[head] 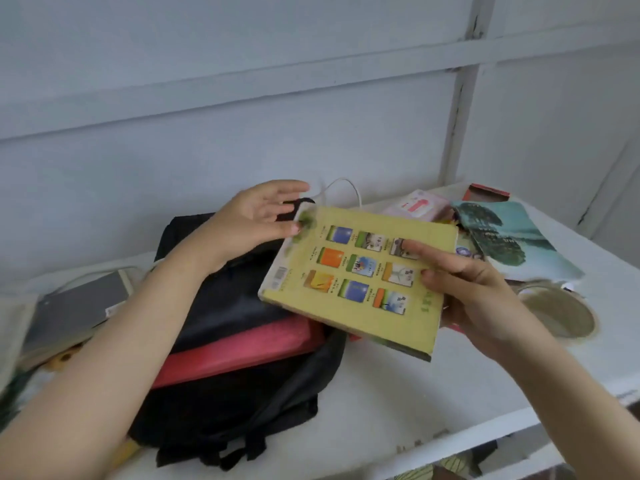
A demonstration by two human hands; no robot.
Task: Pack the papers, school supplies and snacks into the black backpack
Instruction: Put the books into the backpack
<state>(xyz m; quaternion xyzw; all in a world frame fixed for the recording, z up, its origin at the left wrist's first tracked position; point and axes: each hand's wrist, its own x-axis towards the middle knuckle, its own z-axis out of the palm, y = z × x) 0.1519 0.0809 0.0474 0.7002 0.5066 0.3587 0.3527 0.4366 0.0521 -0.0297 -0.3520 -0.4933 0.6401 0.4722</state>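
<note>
The black backpack (221, 306) lies open on the white table (433, 393), with a red book or folder (242, 348) sticking out of its mouth. My right hand (464, 289) grips the right edge of a yellow book (349, 271) with small coloured pictures on its cover and holds it tilted above the backpack's opening. My left hand (256, 220) hovers with spread fingers at the book's far left corner, the thumb touching or nearly touching it.
At the right lie a teal book with a tree picture (512, 237), a pink tissue pack (419, 204), a red box (488, 194) and a roll of tape (557, 313). A grey device with a white cable (79, 306) sits left. The wall stands close behind.
</note>
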